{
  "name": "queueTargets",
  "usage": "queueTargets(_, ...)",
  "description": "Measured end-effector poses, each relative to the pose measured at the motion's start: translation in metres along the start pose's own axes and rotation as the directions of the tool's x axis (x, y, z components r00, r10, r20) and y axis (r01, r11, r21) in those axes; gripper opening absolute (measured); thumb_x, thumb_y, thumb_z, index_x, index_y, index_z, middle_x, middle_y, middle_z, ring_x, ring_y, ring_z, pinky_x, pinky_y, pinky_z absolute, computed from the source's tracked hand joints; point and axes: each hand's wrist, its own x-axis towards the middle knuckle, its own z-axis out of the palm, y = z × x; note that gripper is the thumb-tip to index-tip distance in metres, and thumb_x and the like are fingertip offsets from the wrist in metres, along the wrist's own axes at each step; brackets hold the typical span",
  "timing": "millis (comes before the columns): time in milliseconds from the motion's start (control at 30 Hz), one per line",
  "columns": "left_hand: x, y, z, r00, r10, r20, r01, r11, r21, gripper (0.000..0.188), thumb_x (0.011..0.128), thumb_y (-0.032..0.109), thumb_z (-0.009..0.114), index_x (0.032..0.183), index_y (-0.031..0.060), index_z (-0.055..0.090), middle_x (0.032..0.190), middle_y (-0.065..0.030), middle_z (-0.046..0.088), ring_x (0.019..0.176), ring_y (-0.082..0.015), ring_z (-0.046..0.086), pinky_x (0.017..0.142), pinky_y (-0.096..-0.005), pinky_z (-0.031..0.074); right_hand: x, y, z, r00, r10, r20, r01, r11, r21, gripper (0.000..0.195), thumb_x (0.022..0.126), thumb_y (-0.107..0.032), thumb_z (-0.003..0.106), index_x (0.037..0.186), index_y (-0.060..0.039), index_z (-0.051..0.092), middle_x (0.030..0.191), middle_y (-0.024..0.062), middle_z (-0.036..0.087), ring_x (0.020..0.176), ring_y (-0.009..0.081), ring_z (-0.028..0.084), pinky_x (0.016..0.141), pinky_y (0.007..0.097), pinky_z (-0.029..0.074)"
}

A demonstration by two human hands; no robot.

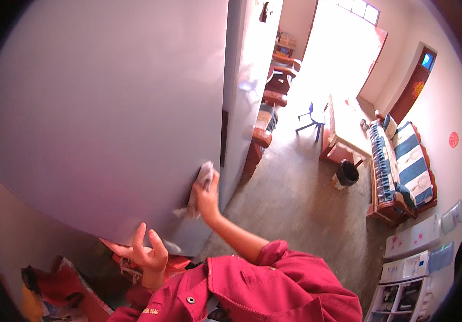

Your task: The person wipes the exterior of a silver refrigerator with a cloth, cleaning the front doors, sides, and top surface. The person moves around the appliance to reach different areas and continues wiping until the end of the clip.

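Note:
A large pale grey panel (114, 120), which looks like the door of an upright cabinet or fridge, fills the left of the head view. My right hand (207, 197) grips a crumpled light cloth (203, 177) and presses it against the panel near its right edge. Lower left, my left hand (146, 249) is at the panel's lower edge, its fingers apart and nothing visible in it. Part of that hand lies close to the edge; whether it touches cannot be told.
Beyond the panel stand a wooden table (349, 137), a blue chair (315, 120), a lined waste bin (345, 174) and a striped sofa (408, 169). Water dispensers (406, 267) and a white shelf (398, 300) are at lower right. Red items (58, 285) lie lower left.

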Motion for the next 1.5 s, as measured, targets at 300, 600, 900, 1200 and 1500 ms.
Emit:
queueTargets(300,0.0,-0.003,0.005,0.998,0.045,-0.046,-0.047,0.998,-0.038,0.025,0.088,0.005,0.059,0.112,0.0029,0.061,0.153,-0.0339,0.005,0.142,-0.0515,0.01,0.11,-0.0591,0.027,0.0,-0.036,0.008,0.975,-0.196,0.104,0.193,0.98,0.039,0.039,0.096,-0.015,0.056,0.128,-0.0069,0.036,0.085,0.0101,0.056,0.074,0.0179,0.054,0.065,0.0338,0.047)
queueTargets(600,-0.001,0.004,0.006,0.999,-0.008,-0.049,0.009,1.0,0.013,0.026,0.087,0.006,0.059,0.113,0.0015,0.06,0.152,-0.032,0.009,0.143,-0.0494,0.012,0.111,-0.0621,0.023,-0.085,-0.014,-0.027,0.763,0.074,0.642,0.061,0.981,-0.186,0.051,0.092,-0.015,0.059,0.133,-0.0118,0.031,0.099,0.028,0.062,0.094,0.0465,0.062,0.079,0.0449,0.049)
queueTargets(900,-0.033,0.098,0.026,0.925,-0.17,0.34,0.216,0.971,-0.1,0.046,0.085,0.015,0.061,0.125,0.0001,0.047,0.146,-0.0244,0.032,0.139,-0.0387,0.027,0.114,-0.0535,0.02,-0.047,-0.045,-0.081,0.732,0.072,0.677,-0.021,0.996,-0.083,0.045,0.091,-0.016,0.06,0.13,-0.0063,0.04,0.106,0.0247,0.062,0.098,0.045,0.061,0.081,0.0455,0.049)
queueTargets(1200,-0.058,0.199,0.166,0.567,-0.492,0.66,0.814,0.212,-0.541,0.068,0.091,0.023,0.065,0.146,0.0022,0.032,0.143,-0.0123,0.041,0.133,-0.0227,0.039,0.109,-0.0366,0.033,0.029,-0.088,-0.205,0.55,-0.155,0.821,0.515,0.836,-0.188,0.072,0.08,-0.011,0.061,0.142,0.0057,0.03,0.131,0.0298,0.042,0.123,0.0474,0.044,0.099,0.049,0.043)
queueTargets(1500,-0.078,0.243,0.211,0.072,-0.837,0.542,0.624,-0.386,-0.68,0.041,0.101,0.04,0.045,0.125,0.0079,0.055,0.115,-0.0081,0.064,0.102,-0.0225,0.064,0.089,-0.0374,0.052,0.078,-0.106,-0.282,0.367,0.048,0.929,0.292,0.942,-0.164,0.063,0.084,-0.007,0.063,0.142,-0.0052,0.039,0.125,0.0205,0.049,0.111,0.0356,0.054,0.093,0.0397,0.047)
